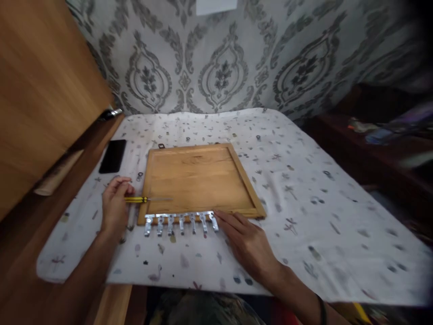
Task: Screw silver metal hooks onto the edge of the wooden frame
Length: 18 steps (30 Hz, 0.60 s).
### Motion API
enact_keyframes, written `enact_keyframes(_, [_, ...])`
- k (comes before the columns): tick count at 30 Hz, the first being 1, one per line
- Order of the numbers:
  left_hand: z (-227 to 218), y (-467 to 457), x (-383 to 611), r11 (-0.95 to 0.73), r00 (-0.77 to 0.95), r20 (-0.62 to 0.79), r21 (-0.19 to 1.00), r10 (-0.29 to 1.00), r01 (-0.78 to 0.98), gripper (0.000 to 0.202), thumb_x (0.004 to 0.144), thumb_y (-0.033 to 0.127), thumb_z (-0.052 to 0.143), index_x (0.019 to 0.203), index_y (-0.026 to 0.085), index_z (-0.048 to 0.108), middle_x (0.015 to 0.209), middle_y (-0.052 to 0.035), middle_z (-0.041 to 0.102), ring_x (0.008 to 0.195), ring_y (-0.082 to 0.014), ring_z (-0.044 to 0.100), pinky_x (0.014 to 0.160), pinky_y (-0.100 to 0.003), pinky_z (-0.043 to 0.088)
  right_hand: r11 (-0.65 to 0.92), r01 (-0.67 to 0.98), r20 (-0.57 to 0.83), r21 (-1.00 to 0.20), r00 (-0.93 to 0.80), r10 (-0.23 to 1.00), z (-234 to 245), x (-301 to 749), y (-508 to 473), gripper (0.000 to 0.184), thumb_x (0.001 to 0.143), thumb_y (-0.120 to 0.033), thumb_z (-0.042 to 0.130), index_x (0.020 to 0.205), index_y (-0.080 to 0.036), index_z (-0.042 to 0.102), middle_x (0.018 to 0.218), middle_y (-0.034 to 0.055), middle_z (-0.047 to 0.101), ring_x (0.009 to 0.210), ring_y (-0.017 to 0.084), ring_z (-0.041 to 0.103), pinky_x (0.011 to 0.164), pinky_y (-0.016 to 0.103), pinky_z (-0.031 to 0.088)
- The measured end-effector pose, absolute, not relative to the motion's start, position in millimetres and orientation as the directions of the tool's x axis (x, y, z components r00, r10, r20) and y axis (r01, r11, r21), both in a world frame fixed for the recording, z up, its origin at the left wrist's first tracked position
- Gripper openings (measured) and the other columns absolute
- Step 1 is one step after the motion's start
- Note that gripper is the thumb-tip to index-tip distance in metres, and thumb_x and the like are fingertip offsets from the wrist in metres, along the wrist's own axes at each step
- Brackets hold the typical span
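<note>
A framed wooden board (pixel 199 178) lies flat on the cloth-covered table. Along its near edge runs a silver metal hook rail (pixel 181 218), its several hooks pointing towards me. My left hand (pixel 117 198), left of the board, is closed around the handle end of a yellow-and-black screwdriver (pixel 137 199). The screwdriver's thin shaft points right, over the board's left part. My right hand (pixel 248 241) has its fingers together at the rail's right end, gripping it against the frame; the fingertips are partly hidden.
A black phone (pixel 112 156) lies left of the board. The white patterned tablecloth (pixel 304 234) reaches back to the patterned wall (pixel 221 58). A wooden panel (pixel 47 90) stands close on the left. Blurred objects sit on a dark surface (pixel 372 158) at right.
</note>
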<state>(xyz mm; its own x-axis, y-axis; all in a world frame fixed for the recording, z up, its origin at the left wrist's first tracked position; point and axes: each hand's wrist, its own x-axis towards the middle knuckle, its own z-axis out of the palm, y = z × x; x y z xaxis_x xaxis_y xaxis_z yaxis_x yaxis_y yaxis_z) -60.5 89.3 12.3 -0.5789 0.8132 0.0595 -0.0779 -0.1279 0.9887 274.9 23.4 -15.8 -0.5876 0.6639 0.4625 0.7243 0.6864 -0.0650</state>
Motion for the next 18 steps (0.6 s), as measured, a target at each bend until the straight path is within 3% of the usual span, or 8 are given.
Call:
enact_keyframes(4, [26, 94, -91, -0.21, -0.642, 0.204, 0.975, 0.739, 0.068, 0.021, 0.07, 0.034, 0.066, 0.084, 0.019, 0.06, 0.059, 0.0064, 0.049, 0.056, -0.0098, 0.051, 0.061, -0.024, 0.049, 0.697, 0.718, 0.517, -0.007, -0.594, 0.617, -23, 279, 28, 0.054, 0.08, 0.005, 0.042, 0.121, -0.016, 0.071, 0.124, 0.0066, 0.075, 0.099, 0.022, 0.07, 0.082, 0.032, 0.062])
enact_keyframes(9, [43, 95, -138, -0.215, -0.661, 0.354, 0.934, 0.662, 0.285, 0.025, 0.077, 0.042, 0.057, 0.091, 0.021, 0.056, 0.063, 0.0061, 0.05, 0.055, -0.0107, 0.052, 0.056, -0.022, 0.047, 0.709, 0.702, 0.567, 0.064, -0.61, 0.553, -28, 281, 35, 0.052, 0.083, 0.004, 0.042, 0.118, -0.018, 0.073, 0.117, 0.0061, 0.077, 0.097, 0.021, 0.072, 0.081, 0.029, 0.061])
enact_keyframes(13, [34, 96, -148, -0.122, -0.481, 0.407, 0.846, 0.776, 0.52, 0.023, 0.079, 0.037, 0.056, 0.089, 0.019, 0.065, 0.071, -0.0011, 0.063, 0.062, -0.0162, 0.06, 0.057, -0.026, 0.048, 0.711, 0.694, 0.568, 0.117, -0.634, 0.525, -30, 284, 37, 0.052, 0.082, 0.003, 0.042, 0.119, -0.017, 0.072, 0.118, 0.0058, 0.077, 0.097, 0.02, 0.073, 0.076, 0.028, 0.062])
enact_keyframes(18, [20, 103, -143, -0.073, -0.215, 0.41, 0.581, 0.886, 0.811, 0.019, 0.086, 0.018, 0.053, 0.088, 0.02, 0.072, 0.088, -0.0074, 0.071, 0.092, -0.0255, 0.064, 0.086, -0.041, 0.053, 0.708, 0.696, 0.564, 0.125, -0.636, 0.526, -34, 287, 37, 0.053, 0.082, 0.002, 0.042, 0.121, -0.019, 0.071, 0.12, 0.0046, 0.077, 0.097, 0.019, 0.073, 0.076, 0.027, 0.062])
